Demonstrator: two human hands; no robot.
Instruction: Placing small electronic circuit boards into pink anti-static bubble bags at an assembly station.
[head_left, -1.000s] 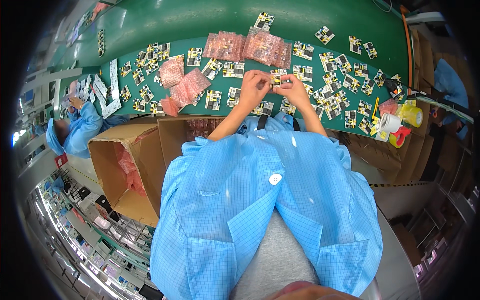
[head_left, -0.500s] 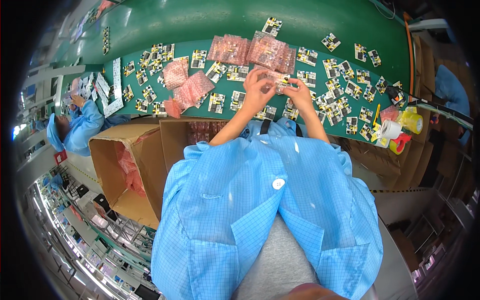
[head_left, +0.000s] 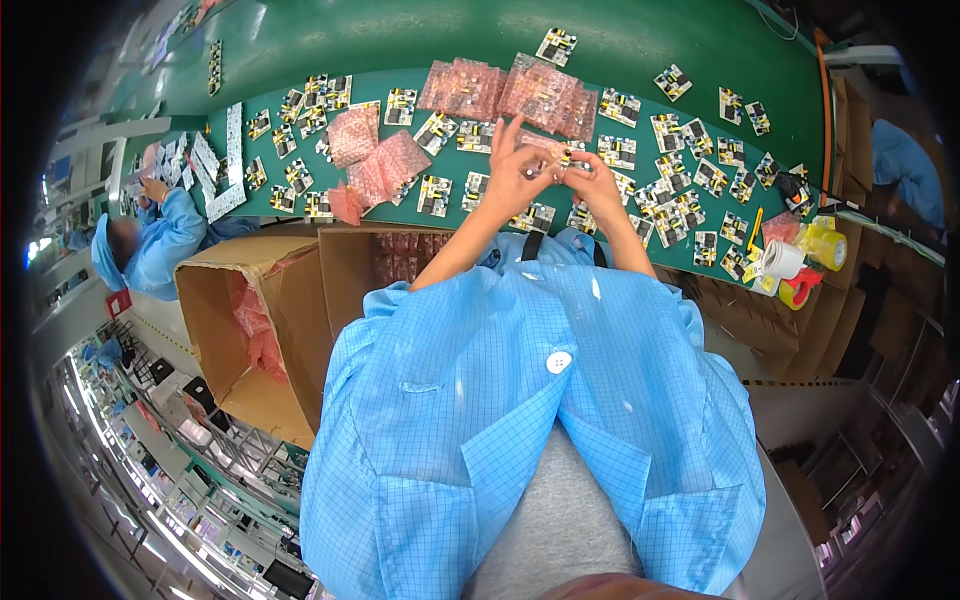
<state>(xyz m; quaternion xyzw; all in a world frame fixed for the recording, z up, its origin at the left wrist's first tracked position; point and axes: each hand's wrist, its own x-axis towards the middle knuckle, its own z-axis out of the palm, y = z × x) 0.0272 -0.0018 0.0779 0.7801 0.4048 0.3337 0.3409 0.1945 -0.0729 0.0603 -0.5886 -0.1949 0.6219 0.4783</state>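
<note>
Both hands meet over the near side of the green bench. My left hand [head_left: 517, 178] pinches with thumb and forefinger at the edge of a pink bubble-wrap bag [head_left: 541, 144], its other fingers raised. My right hand [head_left: 596, 187] closes its fingertips on the same bag's right end, where bits of a circuit board show; the fingers hide most of it. Just beyond lie flat stacks of bagged boards, a left stack [head_left: 461, 88] and a right stack [head_left: 546, 95]. Loose circuit boards lie around the hands, one [head_left: 534, 216] just below them.
Empty-looking pink bubble bags [head_left: 388, 168] lie at the left. Many bare boards [head_left: 670, 211] spread rightward, near tape rolls [head_left: 824, 246] and a yellow pen [head_left: 755, 228]. Open cartons [head_left: 250, 340] stand below the bench's edge. A co-worker in blue [head_left: 165, 245] sits far left.
My left hand's fingers have lifted and spread while its thumb and forefinger pinch together. My right hand has shifted slightly, its fingers closing nearer the left hand. The view has moved a little.
</note>
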